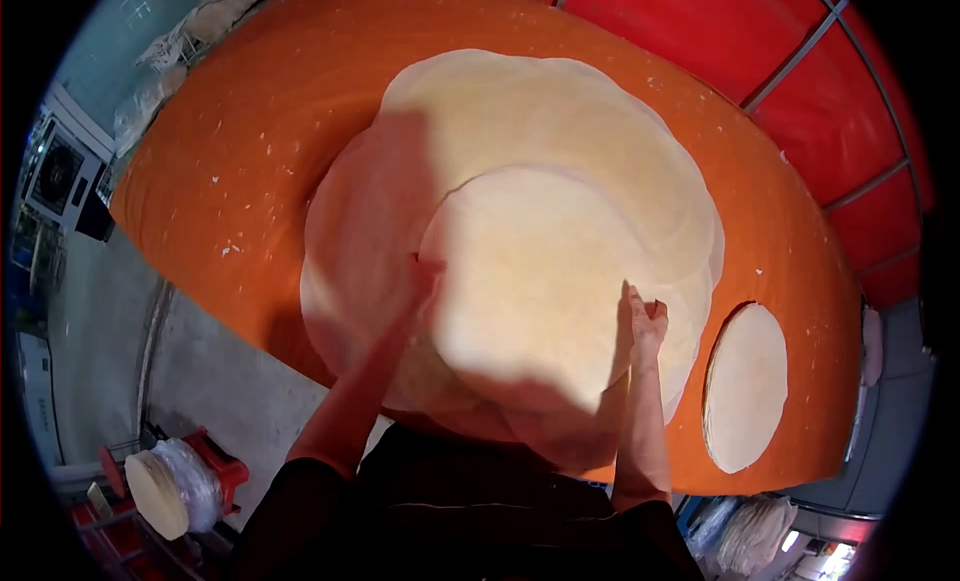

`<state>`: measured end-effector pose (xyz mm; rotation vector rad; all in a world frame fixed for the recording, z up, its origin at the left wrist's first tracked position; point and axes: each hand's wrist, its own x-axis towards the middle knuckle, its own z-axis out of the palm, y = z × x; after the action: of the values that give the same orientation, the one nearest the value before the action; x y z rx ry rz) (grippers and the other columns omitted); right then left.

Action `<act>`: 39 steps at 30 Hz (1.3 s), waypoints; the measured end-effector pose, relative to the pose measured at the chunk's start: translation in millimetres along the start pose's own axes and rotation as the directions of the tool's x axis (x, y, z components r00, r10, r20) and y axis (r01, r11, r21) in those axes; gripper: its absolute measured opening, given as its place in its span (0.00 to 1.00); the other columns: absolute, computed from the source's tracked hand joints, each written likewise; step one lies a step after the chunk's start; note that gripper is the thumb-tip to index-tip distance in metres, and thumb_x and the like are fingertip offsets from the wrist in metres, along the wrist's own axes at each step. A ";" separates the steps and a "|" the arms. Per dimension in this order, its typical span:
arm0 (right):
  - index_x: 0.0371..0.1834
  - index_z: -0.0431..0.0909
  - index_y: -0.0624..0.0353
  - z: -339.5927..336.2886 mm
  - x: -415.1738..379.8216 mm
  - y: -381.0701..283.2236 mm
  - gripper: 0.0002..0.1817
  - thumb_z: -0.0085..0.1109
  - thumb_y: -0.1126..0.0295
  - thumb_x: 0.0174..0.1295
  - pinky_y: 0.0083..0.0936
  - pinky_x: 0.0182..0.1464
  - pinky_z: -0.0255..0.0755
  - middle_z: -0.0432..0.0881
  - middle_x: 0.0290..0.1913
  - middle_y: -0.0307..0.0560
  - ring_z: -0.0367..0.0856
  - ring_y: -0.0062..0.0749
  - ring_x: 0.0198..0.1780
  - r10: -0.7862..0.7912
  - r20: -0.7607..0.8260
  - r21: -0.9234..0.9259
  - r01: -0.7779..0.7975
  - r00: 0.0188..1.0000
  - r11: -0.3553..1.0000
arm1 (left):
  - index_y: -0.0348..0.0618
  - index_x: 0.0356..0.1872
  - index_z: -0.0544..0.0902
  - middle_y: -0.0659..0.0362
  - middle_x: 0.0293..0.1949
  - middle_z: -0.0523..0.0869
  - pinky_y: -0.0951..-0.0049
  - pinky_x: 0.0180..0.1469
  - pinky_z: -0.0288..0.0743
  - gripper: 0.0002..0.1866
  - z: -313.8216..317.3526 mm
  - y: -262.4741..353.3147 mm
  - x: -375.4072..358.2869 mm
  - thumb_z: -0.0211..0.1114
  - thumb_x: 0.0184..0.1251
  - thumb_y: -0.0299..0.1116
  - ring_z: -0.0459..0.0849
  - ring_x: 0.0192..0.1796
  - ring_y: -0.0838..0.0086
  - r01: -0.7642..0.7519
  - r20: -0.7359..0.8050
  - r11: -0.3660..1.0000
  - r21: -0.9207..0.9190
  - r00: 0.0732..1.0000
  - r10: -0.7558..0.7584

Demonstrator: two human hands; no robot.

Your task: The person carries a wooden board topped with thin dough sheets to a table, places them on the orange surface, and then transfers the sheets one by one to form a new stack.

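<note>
Many thin round pale sheets [510, 101] lie overlapping in a wide ring on the orange cloth. Another round sheet [530, 271] lies on top of them, in the middle. At its left edge is my left hand [428, 276], in shadow, its fingers too dark to make out. My right hand [647, 316] is at the sheet's right edge, index finger stretched forward and thumb apart from it; nothing shows in its fingers. Shadows of my arms and head fall across the sheets.
A stack of round sheets [748, 389] sits on the orange cloth [250, 161] at the right. Lower left, a red stool [225, 466] bears more round sheets [157, 494] and clear plastic. Bagged items [755, 534] stand at the lower right. Red panels with metal bars rise behind.
</note>
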<state>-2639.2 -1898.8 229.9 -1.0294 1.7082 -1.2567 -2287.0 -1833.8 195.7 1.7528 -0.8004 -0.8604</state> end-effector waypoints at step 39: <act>0.45 0.67 0.67 -89.5 -33.0 7.6 0.19 0.56 0.76 0.49 0.32 0.50 0.68 0.74 0.43 0.48 0.72 0.34 0.46 0.289 0.333 0.619 -0.439 0.898 0.651 | 0.41 0.34 0.73 0.63 0.24 0.74 0.74 0.35 0.69 0.10 30.4 61.2 -87.7 0.59 0.47 0.24 0.74 0.32 0.75 0.215 0.426 0.960 -0.177 0.897 -0.122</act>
<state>-2709.3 -1835.6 246.2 -0.3169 1.0552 -1.2924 -2366.8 -1793.9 262.0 1.4758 -0.7911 -1.4158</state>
